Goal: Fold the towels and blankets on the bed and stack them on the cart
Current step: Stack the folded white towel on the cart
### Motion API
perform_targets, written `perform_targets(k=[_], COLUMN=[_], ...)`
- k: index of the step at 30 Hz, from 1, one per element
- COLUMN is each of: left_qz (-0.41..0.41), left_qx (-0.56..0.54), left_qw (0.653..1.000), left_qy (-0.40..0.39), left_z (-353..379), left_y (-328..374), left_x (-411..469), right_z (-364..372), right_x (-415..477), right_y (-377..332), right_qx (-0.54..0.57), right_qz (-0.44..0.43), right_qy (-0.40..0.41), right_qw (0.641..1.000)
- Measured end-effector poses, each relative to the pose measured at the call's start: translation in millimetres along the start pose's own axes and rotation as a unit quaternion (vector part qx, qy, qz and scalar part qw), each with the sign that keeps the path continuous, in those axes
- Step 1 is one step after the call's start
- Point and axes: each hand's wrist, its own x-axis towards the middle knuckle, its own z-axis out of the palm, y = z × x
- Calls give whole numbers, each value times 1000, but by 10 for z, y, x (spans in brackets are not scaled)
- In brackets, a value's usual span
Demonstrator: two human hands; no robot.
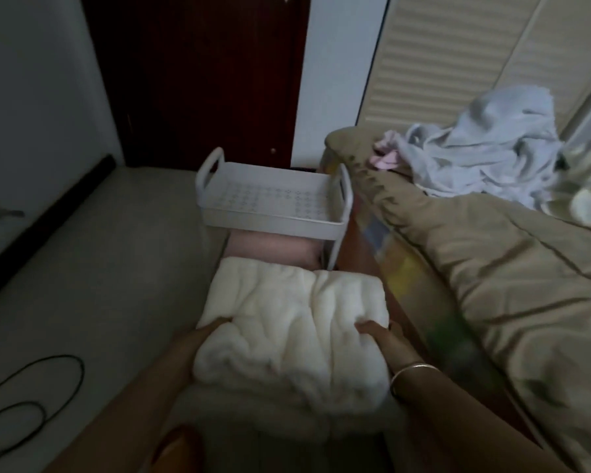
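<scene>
The bed [492,268] fills the right side under a tan duvet. On its far end lies a crumpled pale blue heap [485,148], not yet folded, with a small pink cloth [384,158] just beside it on the left. In the near middle, a folded white blanket [287,322] is held off the bed, short of the cart [270,221] standing beyond it. The cart's top tray holds nothing; a pink fold [270,247] sits on the shelf below. The left hand [215,324] grips the bundle's left edge, the right hand [379,332] pinches its right edge. Roughly midway, I judge: one piece stacked, one ready to place.
</scene>
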Motion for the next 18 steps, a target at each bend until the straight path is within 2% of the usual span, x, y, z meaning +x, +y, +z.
perform_targets(k=[10,14,18], left_qz=[0,-5,11], left_qx=[5,8,4], left_qw=[1000,1000,1000], left_qy=[19,24,2], left_z=[-105,4,139], left_y=[669,668,444], left_x=[977,1430,1855], right_z=[750,819,749], right_x=[1220,1826,2250], right_y=[-377,-192,68], right_qx=[-22,-40,-3], right_qz=[26,47,55], right_qy=[-58,-62,-59], right_qw=[998,996,997])
